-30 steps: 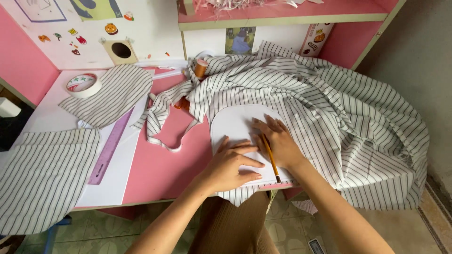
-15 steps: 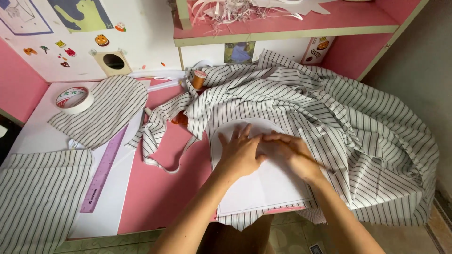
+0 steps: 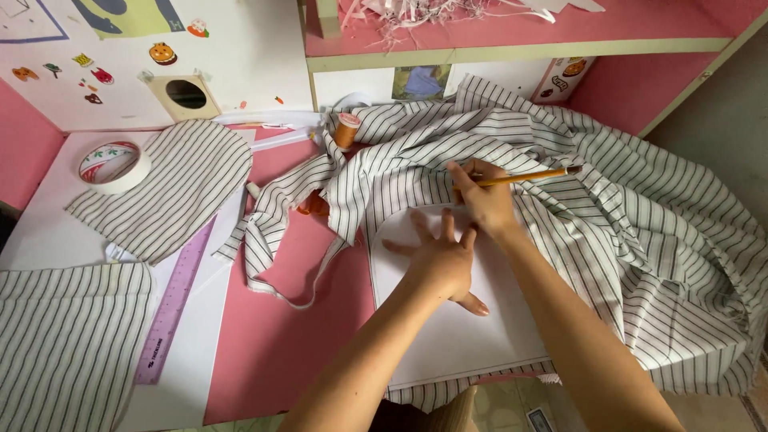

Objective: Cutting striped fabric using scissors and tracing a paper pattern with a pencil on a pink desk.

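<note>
My left hand (image 3: 438, 260) lies flat with fingers spread on a white paper pattern (image 3: 468, 328) that rests on black-and-white striped fabric (image 3: 640, 232). My right hand (image 3: 482, 198) grips a yellow pencil (image 3: 524, 178) at the pattern's top edge, the pencil lying sideways toward the right. The striped cloth is bunched across the right half of the pink table (image 3: 276, 352). My forearms cross the table's front edge.
A cut striped piece (image 3: 164, 188) and a roll of tape (image 3: 112, 164) lie at the left on white paper. A purple ruler (image 3: 176, 300) sits beside another striped piece (image 3: 68, 344). An orange thread spool (image 3: 346, 130) stands near the back shelf (image 3: 512, 44).
My right hand moved from the pattern's lower part up to its top edge with the pencil. My left hand slid up and spread flat on the paper. The view shifted forward.
</note>
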